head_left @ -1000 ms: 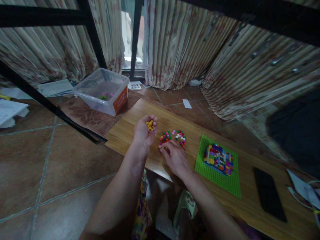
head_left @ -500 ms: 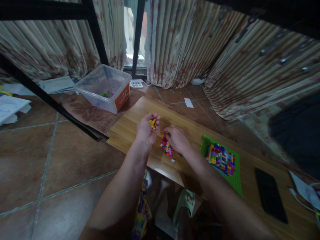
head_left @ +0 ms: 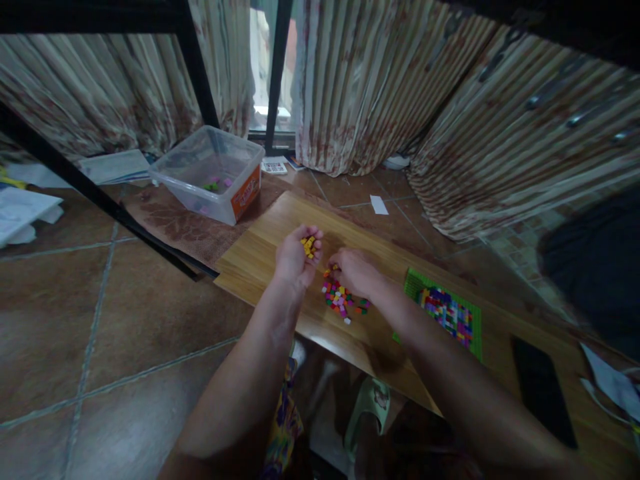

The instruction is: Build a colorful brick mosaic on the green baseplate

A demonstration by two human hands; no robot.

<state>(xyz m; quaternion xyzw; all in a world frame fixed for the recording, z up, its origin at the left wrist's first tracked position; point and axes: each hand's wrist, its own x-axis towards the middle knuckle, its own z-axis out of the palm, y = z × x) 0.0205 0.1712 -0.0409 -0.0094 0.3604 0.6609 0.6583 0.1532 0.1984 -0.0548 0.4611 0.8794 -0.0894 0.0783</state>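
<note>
A clutch of yellow bricks [head_left: 309, 245] is cupped in the half-closed left hand [head_left: 296, 257], while the loose brick pile [head_left: 341, 297] on the wooden board [head_left: 260, 253] is touched by the curled right hand [head_left: 354, 272], just right of the left.

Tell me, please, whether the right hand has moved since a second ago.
Yes. The right hand has gone from the near side of the loose brick pile to its far side, away from the wooden board's near edge.
</note>
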